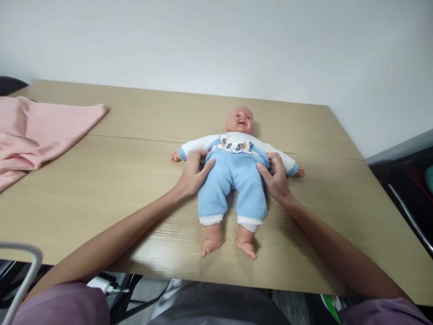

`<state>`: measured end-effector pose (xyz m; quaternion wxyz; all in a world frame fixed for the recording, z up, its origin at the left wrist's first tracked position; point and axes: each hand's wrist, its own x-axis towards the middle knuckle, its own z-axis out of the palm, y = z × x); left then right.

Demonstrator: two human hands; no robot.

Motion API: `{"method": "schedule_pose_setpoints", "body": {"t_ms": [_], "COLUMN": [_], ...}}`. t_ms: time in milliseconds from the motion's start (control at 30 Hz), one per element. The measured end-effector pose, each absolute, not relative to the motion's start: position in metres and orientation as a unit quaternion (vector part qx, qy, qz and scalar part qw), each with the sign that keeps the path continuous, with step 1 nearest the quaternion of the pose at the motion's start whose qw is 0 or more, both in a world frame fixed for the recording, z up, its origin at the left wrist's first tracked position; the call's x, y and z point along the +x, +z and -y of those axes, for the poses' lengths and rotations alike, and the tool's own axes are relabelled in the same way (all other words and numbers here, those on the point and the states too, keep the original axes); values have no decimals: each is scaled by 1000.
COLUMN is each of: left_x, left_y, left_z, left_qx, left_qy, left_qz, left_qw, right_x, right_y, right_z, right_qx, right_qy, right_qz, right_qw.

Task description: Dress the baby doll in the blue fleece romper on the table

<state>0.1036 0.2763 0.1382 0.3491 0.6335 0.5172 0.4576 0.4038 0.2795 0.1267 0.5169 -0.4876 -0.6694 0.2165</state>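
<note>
A baby doll (pixel 241 121) lies on its back on the wooden table, head toward the wall and bare feet toward me. It wears a white top and light blue trousers (pixel 216 189) with white cuffs and straps. An animal face decorates the bib. My left hand (pixel 195 171) grips the trousers at the waist on the left side, thumb on the front and fingers tucked behind. On the opposite side, my right hand (pixel 276 176) holds the waist the same way. The fingertips of both hands are partly hidden by the cloth.
A pink cloth (pixel 40 131) lies crumpled on the left part of the table (pixel 135 113). Behind the table stands a white wall. A pale curved tube (pixel 34 257) shows at the lower left, and dark furniture (pixel 399 180) stands beyond the right edge.
</note>
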Motion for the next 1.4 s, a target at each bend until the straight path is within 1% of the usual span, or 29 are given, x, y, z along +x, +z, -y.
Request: {"method": "schedule_pose_setpoints", "body": {"t_ms": [67, 100, 200, 267, 333, 433, 500, 600, 700, 833, 1167, 1300, 1400], "left_x": [104, 105, 109, 111, 112, 114, 114, 113, 111, 110, 115, 113, 110], "left_y": [138, 139, 143, 141, 135, 128, 127, 129, 130, 127, 120, 121, 124], "left_z": [-279, -282, -292, -298, -300, -294, -286, -277, -277, -280, -284, -287, -287], "left_qx": [601, 586, 542, 513, 502, 506, 495, 448, 387, 380, 326, 327, 324], "left_qy": [467, 477, 511, 524, 539, 558, 552, 501, 471, 494, 543, 525, 504], "left_qz": [-494, -480, -439, -429, -442, -483, -497, -502, -473, -413, -403, -402, -401], "left_qw": [421, 446, 502, 528, 512, 446, 451, 544, 636, 664, 660, 675, 693], "right_x": [400, 397, 390, 387, 388, 394, 399, 399, 392, 385, 392, 395, 394], "right_y": [134, 136, 136, 132, 127, 118, 112, 106, 106, 112, 110, 107, 109], "right_z": [-288, -293, -309, -315, -313, -297, -281, -264, -259, -261, -270, -273, -273], "right_qx": [-487, -485, -474, -475, -494, -533, -551, -561, -536, -490, -490, -504, -504], "right_qy": [206, 221, 310, 348, 362, 377, 393, 418, 467, 541, 547, 520, 524], "right_qz": [681, 676, 624, 592, 571, 542, 518, 485, 451, 386, 379, 409, 400], "right_qw": [507, 509, 538, 550, 546, 529, 523, 524, 541, 564, 563, 555, 559]}}
